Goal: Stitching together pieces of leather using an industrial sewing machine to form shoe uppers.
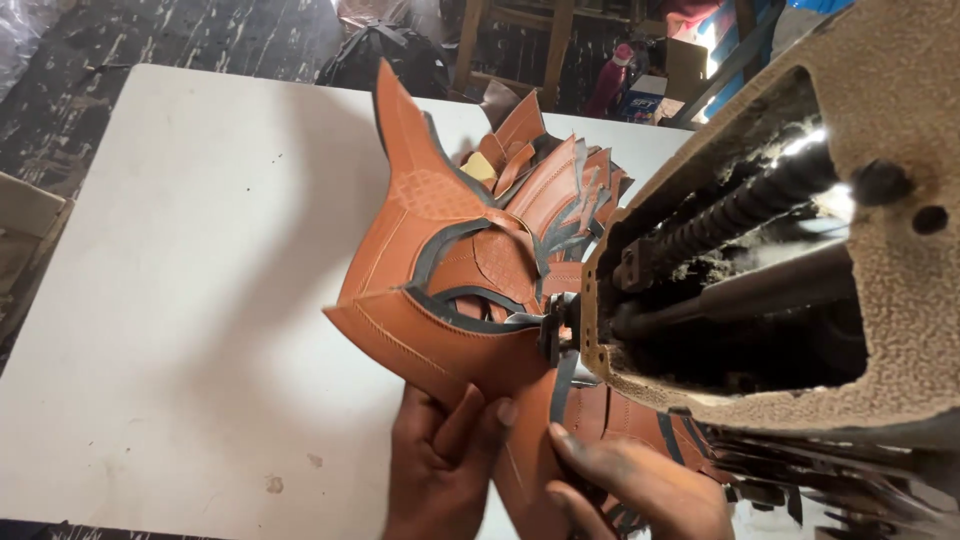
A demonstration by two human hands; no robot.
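Left hand (440, 465), at the near edge of the white table (170, 300), has fingers curled closed on the lower corner of a tan leather shoe-upper piece (430, 335) with dark trim strips, holding it tilted up off the table surface. Right hand (640, 490) lies just beside it with fingers extended flat, pressing on the same leather under the sewing machine head (800, 270); grip not closed. The leather's right edge sits at the machine's presser foot (555, 330); behind it, toward the far edge, more cut tan pieces (560, 185) lie piled.

White worktable (180, 250), dark scuffed floor (200, 35), wooden frame (555, 40) behind
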